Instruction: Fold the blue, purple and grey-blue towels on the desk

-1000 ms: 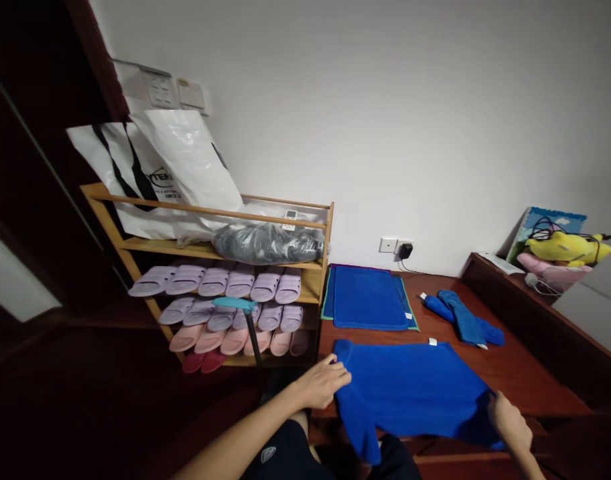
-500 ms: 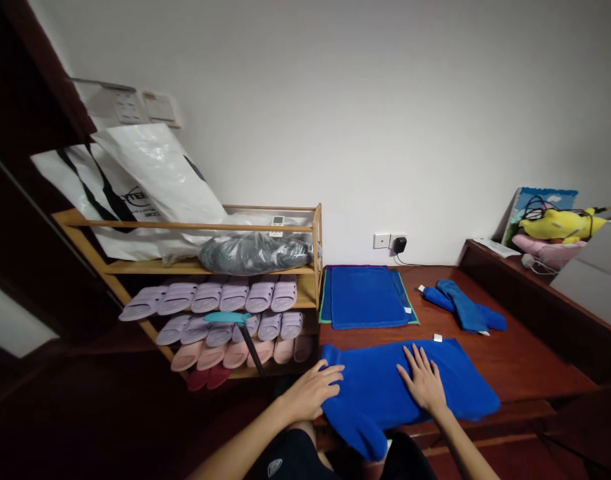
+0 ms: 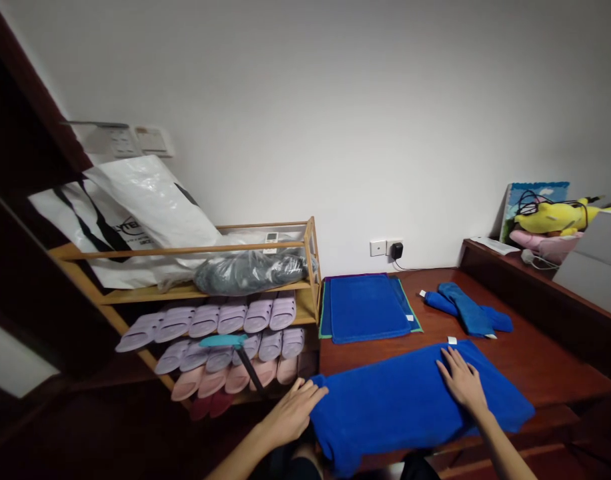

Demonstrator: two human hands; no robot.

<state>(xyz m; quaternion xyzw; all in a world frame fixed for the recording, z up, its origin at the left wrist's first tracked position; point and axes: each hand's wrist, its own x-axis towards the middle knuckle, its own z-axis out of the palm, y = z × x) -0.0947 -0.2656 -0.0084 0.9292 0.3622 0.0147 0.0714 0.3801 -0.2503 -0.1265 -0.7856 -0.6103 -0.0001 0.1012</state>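
White plastic bags with black straps [image 3: 145, 207]: these are leaning on the top shelf of a light wooden rack [image 3: 110, 295], toward its left end.
Lilac slippers [image 3: 205, 321] and pink slippers [image 3: 213, 380]: they are standing in rows on the rack's lower shelves.
Left hand [image 3: 291, 410]: its fingers are lying close together on the left end of a large blue rectangular cloth [image 3: 390, 400]; whether they are clamping it, I cannot tell.
Flat blue cloths with green and purple edging [image 3: 368, 310]: they are lying stacked at the back left corner of a reddish-brown wooden table [image 3: 535, 367].
Large blue cloth: it is lying along the table's front edge, its front left corner hanging over.
Right hand [image 3: 463, 383]: it is resting flat, fingers apart, on the cloth's right half.
Rolled blue cloths [image 3: 465, 310]: they are lying crossed, toward the table's right edge.
Yellow plush toy [image 3: 555, 219]: it is lying on a raised dark wooden ledge [image 3: 525, 297] along the table's right edge.
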